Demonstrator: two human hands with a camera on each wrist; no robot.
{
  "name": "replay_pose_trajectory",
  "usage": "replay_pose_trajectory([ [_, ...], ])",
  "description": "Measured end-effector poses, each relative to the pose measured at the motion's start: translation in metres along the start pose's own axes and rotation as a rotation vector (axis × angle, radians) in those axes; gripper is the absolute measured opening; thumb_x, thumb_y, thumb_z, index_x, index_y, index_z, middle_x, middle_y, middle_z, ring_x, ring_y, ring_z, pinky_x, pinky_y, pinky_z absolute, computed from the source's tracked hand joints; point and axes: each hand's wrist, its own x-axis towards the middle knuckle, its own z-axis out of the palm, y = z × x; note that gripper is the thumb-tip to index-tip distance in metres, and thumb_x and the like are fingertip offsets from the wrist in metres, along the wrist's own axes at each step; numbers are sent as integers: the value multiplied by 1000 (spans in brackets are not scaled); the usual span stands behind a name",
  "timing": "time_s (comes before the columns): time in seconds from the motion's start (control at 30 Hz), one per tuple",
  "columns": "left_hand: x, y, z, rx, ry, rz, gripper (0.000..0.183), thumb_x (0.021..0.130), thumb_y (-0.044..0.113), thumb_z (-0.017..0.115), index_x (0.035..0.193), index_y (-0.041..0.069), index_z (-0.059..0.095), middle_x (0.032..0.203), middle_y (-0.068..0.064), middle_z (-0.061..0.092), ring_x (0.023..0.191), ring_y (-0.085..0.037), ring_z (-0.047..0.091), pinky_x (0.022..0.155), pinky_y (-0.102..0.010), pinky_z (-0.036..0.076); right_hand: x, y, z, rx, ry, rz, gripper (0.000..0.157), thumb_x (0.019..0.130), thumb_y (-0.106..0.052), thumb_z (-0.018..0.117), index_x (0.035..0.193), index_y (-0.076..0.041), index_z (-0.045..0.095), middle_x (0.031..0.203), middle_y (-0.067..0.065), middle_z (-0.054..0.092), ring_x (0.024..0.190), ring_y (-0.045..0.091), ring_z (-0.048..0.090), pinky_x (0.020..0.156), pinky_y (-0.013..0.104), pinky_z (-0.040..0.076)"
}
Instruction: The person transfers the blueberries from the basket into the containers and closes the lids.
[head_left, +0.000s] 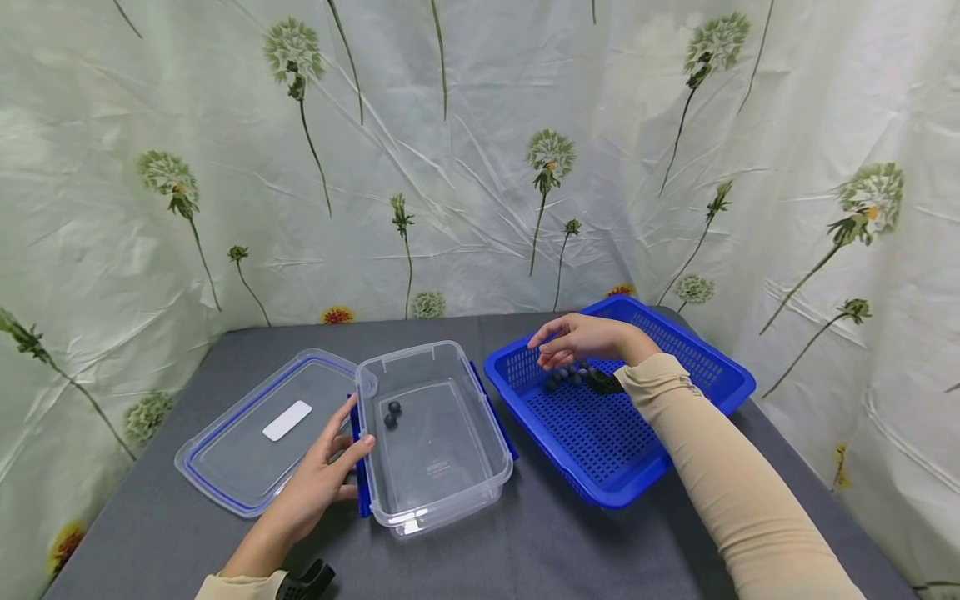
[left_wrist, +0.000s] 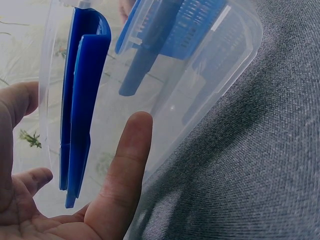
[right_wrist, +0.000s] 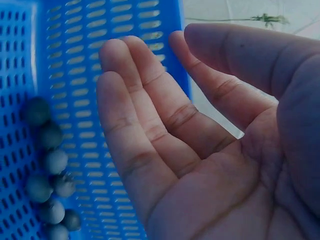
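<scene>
A clear plastic container [head_left: 450, 467] with blue side latches sits on the table, two dark blueberries [head_left: 392, 414] visible inside. My left hand [head_left: 322, 479] rests against its left side, fingers spread and the thumb at the rim. In the left wrist view, extended fingers [left_wrist: 122, 175] lie around a hanging blue latch [left_wrist: 82, 110]. Over the far left part of a blue perforated basket [head_left: 585, 442], my right hand [head_left: 577, 337] hovers with its fingers slightly bent. No berry shows in it. Several blueberries [right_wrist: 52, 162] lie in the basket below that hand.
A clear lid [head_left: 240, 458] with a blue seal and a white label lies flat, left of the container. The basket stands to the container's right. Grey cloth [head_left: 487, 558] covers the table, and a floral curtain [head_left: 465, 167] hangs behind it.
</scene>
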Motion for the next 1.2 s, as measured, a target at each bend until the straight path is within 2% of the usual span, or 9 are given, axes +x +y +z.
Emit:
replay_pose_trajectory([
  [0.27, -1, 0, 1, 4, 1, -4, 77, 113, 32, 58, 171, 46, 9, 159, -33, 32, 129, -47, 62, 90, -59, 65, -1, 13, 1, 15, -16, 80, 38, 112, -4, 52, 146, 13, 52, 109, 9, 74, 99, 16, 73, 94, 31, 61],
  [0.4, 0, 0, 1, 2, 0, -2, 77, 113, 32, 57, 171, 46, 9, 159, -32, 32, 128, -46, 62, 91, -59, 65, -2, 17, 2, -11, -14, 114, 38, 112, -6, 52, 146, 10, 53, 112, 12, 75, 101, 18, 74, 98, 35, 61],
  [0.53, 0, 0, 1, -2, 0, -2, 77, 113, 32, 57, 172, 45, 9, 159, -33, 32, 129, -46, 62, 91, -59, 65, -1, 22, 4, -20, -17, 146, 38, 112, -7, 52, 146, 9, 54, 112, 13, 74, 102, 18, 73, 96, 34, 60],
  [0.97, 1, -1, -2, -6, -10, -9, 78, 113, 33, 57, 171, 48, 8, 155, -31, 34, 121, -39, 66, 90, -57, 66, 6, 37, 5, -39, -51, 171, 37, 112, -7, 52, 145, 11, 55, 105, 7, 72, 100, 16, 73, 95, 32, 61],
  [1.2, 2, -1, -2, -1, -12, -10, 78, 113, 33, 58, 171, 48, 8, 155, -31, 34, 123, -41, 65, 90, -58, 66, 5, 40, 6, -36, -55, 187, 36, 112, -7, 53, 143, 11, 56, 103, 6, 72, 97, 14, 72, 93, 31, 61],
])
